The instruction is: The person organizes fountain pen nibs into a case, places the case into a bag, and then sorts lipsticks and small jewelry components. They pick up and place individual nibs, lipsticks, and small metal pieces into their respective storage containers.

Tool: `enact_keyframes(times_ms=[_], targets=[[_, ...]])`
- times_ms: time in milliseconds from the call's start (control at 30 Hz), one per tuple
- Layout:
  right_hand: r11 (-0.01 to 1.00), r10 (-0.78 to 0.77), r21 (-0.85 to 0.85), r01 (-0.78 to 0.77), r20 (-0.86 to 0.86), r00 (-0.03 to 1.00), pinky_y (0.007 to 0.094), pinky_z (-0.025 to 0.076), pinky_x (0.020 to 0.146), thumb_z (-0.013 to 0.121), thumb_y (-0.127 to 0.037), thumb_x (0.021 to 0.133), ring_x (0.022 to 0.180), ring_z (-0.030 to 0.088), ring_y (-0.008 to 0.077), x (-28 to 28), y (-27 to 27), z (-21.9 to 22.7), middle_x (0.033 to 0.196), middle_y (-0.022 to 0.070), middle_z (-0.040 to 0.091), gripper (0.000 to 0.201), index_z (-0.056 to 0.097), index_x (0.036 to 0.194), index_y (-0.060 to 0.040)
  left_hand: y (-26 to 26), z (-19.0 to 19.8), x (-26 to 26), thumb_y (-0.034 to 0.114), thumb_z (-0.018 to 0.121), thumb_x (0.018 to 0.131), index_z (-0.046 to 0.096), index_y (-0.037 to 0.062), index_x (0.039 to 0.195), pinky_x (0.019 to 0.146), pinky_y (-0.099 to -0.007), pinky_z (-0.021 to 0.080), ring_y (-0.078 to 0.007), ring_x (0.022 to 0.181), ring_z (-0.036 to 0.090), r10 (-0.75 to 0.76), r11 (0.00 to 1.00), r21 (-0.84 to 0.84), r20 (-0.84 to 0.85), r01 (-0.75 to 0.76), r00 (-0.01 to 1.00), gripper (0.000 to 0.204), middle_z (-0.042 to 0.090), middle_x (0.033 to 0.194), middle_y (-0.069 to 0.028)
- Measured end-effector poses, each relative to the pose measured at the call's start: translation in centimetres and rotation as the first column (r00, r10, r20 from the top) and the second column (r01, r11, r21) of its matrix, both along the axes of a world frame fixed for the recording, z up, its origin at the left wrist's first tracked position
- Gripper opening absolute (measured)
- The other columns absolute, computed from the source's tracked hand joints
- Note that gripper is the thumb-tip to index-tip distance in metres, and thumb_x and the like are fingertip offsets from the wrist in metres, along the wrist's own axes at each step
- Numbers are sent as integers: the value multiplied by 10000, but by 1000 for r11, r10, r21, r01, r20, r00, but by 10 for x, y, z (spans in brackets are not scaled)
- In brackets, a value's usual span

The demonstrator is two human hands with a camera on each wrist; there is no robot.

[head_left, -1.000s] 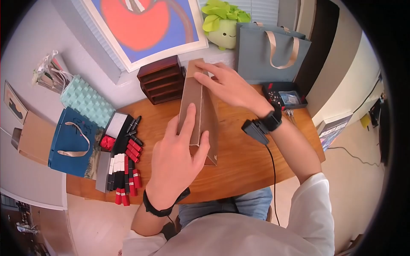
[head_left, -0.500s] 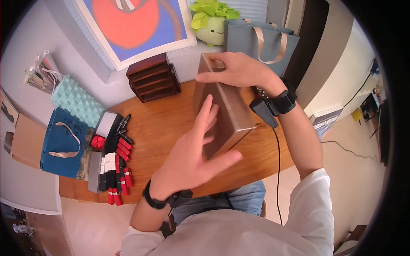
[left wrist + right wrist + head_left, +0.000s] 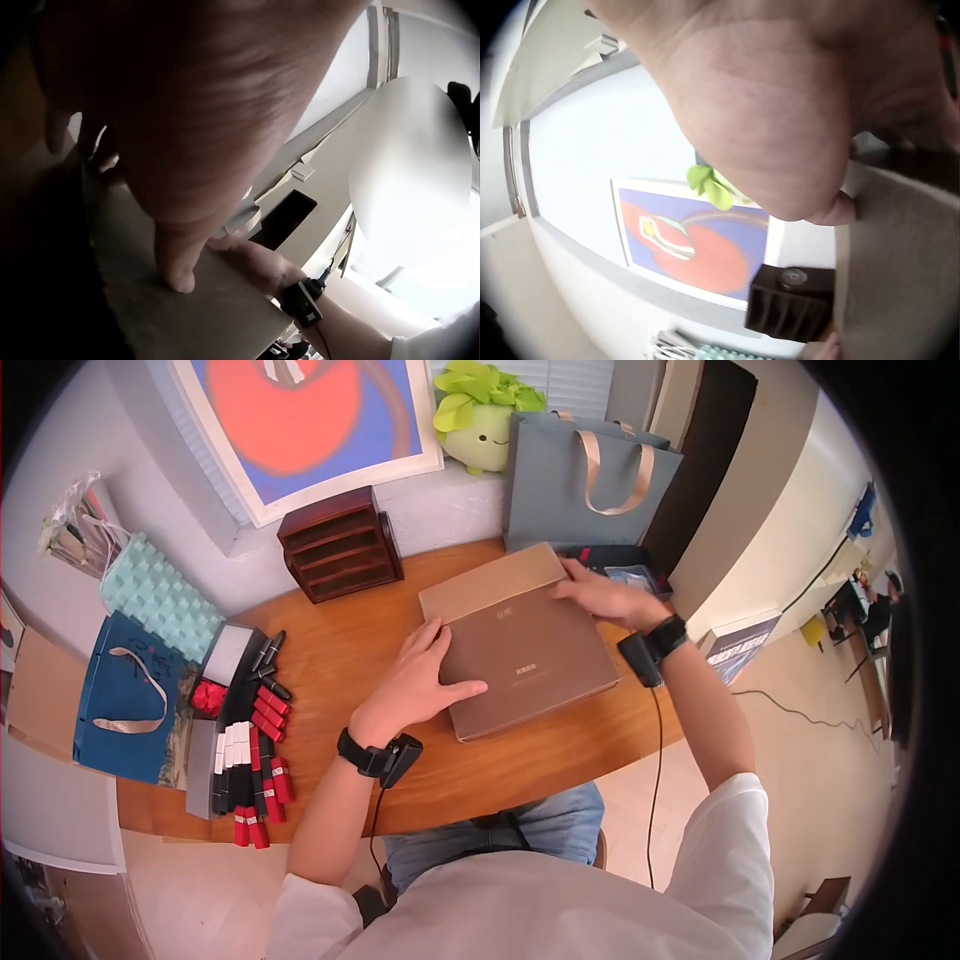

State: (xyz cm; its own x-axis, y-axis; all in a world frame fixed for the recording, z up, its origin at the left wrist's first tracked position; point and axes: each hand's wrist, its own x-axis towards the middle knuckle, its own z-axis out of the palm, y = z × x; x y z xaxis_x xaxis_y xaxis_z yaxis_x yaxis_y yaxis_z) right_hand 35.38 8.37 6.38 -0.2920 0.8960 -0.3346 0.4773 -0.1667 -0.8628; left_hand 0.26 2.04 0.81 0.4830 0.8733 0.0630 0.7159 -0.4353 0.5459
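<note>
Between the hands (image 3: 405,682) (image 3: 610,600) | brown box (image 3: 530,650) | left: spread, touching edge | right: gripping far corner

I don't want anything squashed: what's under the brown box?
The box seems to rest on the table, whose bare wood shows beside it. Whatever lies directly beneath is covered and can't be seen.

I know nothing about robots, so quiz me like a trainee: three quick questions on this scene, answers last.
1. True or false: in the head view, the plush toy is left of the gray bag.
2. What do the left hand and right hand both touch? A) wooden rack; B) brown box; C) blue bag.
3. What color is the picture's big round shape?
Key: 1 true; 2 B; 3 orange-red.
</note>
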Motion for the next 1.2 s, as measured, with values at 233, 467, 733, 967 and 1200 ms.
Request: enact_keyframes(times_ms=[233,467,733,967,1200], targets=[[981,-117,181,68,277,954,404,493,1182,697,-687,1025,1392,649,361,-34,10,-37,1501,305,651,1096,388,1588,201,-8,21,-9,675,851,884,563,-147,1549,1318,-468,371,-424,1608,405,74,996,60,-151,-66,986,1096,443,1729,-287],[986,-55,167,0,321,946,418,485,1194,711,-716,981,1368,649,425,-39,21,-57,1509,344,626,993,595,1520,110,-10,14,-23,578,930,827,567,-156,1542,1317,-469,378,-424,1610,395,82,996,56,-112,-76,990,1087,440,1734,-283],[921,-96,379,-89,442,892,536,469,1194,603,-765,1025,1351,606,547,-38,11,-91,1442,401,580,961,576,1569,28,-7,32,-24,564,916,843,660,-133,1447,1275,-474,423,-411,1549,466,75,990,126,-119,-60,990,958,529,1664,-267],[905,-140,423,-35,377,916,554,465,1207,596,-847,984,1426,535,573,-41,-8,-86,1452,448,571,1125,562,1477,164,103,80,29,450,836,980,776,-75,1222,896,-434,623,-348,1001,810,72,911,387,191,-143,979,581,825,1119,-235],[895,-195,445,-15,423,885,595,444,1212,588,-903,943,1472,496,551,-47,-15,-91,1514,395,550,1159,557,1530,96,205,204,145,436,824,974,813,-57,1136,898,-443,623,-382,989,812,229,811,510,172,-286,958,519,833,1042,-238]])
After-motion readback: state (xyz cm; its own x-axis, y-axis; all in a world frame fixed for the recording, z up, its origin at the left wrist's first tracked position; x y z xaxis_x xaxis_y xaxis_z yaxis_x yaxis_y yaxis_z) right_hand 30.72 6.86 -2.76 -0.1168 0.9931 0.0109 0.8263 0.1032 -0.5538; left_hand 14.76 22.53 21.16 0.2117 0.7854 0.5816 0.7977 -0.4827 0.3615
